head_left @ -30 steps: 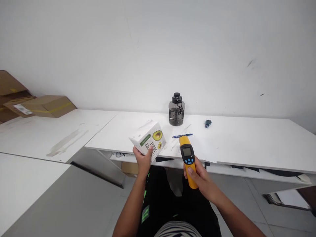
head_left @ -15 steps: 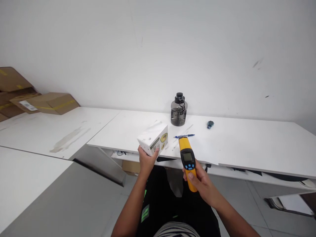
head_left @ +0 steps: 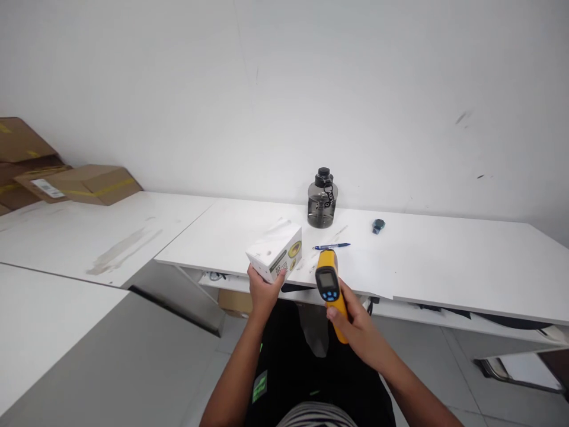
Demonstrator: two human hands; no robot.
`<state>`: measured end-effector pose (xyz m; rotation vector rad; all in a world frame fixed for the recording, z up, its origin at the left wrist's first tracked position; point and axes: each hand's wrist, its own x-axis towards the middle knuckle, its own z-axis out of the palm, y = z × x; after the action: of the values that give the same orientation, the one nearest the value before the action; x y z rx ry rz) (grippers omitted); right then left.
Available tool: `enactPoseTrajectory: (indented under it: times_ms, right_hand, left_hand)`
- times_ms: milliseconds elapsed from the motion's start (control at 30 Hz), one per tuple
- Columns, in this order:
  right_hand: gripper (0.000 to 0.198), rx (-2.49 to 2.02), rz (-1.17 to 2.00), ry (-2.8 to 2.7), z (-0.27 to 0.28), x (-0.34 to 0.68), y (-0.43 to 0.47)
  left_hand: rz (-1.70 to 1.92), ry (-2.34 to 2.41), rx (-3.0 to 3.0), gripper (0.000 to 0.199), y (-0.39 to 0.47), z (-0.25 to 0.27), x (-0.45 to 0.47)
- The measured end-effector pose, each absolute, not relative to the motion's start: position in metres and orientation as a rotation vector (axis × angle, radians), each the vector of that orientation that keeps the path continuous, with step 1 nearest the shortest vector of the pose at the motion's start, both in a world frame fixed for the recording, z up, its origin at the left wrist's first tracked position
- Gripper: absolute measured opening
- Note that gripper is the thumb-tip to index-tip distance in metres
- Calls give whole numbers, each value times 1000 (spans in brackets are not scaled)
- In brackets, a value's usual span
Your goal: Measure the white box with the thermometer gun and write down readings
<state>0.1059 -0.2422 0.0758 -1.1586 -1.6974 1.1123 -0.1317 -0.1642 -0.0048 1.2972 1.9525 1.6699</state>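
Observation:
My left hand point(head_left: 265, 292) is closed around the near lower corner of a white carton point(head_left: 276, 246) printed with avocado pictures. The carton is tilted over the front edge of the desk. In my right hand point(head_left: 355, 323) is a yellow and black infrared thermometer point(head_left: 329, 287), its small grey screen and blue buttons facing me. My right fingers wrap its handle, with the thumb across the near side. Just beyond the thermometer's nose, a blue pen point(head_left: 331, 246) lies on the white desk point(head_left: 427, 267).
A dark translucent water bottle point(head_left: 322, 198) stands near the wall, with a dark wristwatch point(head_left: 378, 226) to its right. Cardboard boxes point(head_left: 95, 185) are stacked at the far left. Under the desktop runs a shelf point(head_left: 400, 308) holding cables and dark items.
My right hand has shifted the thermometer a little to the left, toward the carton, and turned it slightly. The left hand and carton have hardly moved.

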Motion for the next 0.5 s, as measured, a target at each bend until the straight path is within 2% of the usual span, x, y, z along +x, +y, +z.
enactPoseTrajectory:
  times_ms: [100,167,333,500]
  right_hand:
    - [66,-1367,966,-1805,64,97,-225]
    - [62,-1432,798,-1960,55,90,-212]
    - [49,-1353,312,-2295,36,71,-179]
    - [51,-1287,137,-2443,40,49,-150]
  left_hand:
    - [1613,2017,1324,84,-159,-2,-136]
    - [1559,2057,1321,83,-152,3,-142]
    - [1561,2107,1297,79,-132,15,-158]
    - [1640,2146,1256,80,-119,16,-162]
